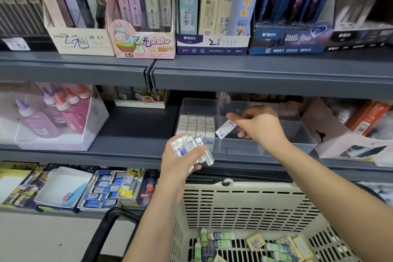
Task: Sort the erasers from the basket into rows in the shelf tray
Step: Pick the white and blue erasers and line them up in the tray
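My left hand (180, 161) grips a bundle of several white-and-blue erasers (192, 148) in front of the shelf edge. My right hand (258, 123) pinches a single white eraser (225, 129) with blue print and holds it tilted over the clear shelf tray (265, 147). Rows of white erasers (196, 126) stand packed in the tray's left part; its right part shows bare plastic. Below, the cream slotted basket (244, 204) holds several loose green, yellow and white erasers (253, 244) on its bottom.
A clear box of glue bottles (55, 112) sits to the left on the same shelf, a torn white carton (344, 134) to the right. The grey shelf above (255, 72) overhangs the tray. Boxes of erasers (104, 191) lie on the lower shelf at left.
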Available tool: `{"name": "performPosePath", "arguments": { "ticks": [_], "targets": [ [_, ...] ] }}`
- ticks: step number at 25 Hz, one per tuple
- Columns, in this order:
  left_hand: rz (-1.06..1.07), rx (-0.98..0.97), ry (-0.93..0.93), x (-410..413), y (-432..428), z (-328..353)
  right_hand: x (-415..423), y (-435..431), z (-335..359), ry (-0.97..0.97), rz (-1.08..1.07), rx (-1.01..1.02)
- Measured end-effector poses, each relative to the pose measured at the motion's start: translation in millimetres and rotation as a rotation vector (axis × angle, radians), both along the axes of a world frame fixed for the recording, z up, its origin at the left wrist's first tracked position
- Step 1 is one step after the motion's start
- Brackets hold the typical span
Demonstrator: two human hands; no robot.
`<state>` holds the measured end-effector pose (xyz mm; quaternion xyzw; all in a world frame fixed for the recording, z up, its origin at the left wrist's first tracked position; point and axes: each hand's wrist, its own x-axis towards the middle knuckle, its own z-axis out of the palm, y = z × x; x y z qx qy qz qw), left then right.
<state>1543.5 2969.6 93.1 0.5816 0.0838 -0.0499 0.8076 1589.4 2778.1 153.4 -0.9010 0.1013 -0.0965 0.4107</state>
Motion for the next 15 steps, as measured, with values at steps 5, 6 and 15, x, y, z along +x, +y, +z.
{"name": "performPosePath", "arguments": {
  "ticks": [5,6,15],
  "targets": [
    [-0.004,0.018,0.001,0.5,-1.8,-0.1,5.0,11.1,7.5,0.030,-0.009,-0.216],
    [-0.003,0.018,0.001,0.7,-2.2,0.0,5.7,13.4,9.5,0.044,-0.005,-0.262],
    [-0.014,0.017,-0.002,1.5,-1.0,-1.2,9.2,16.7,28.4,0.076,0.178,-0.347]
  ]
}}
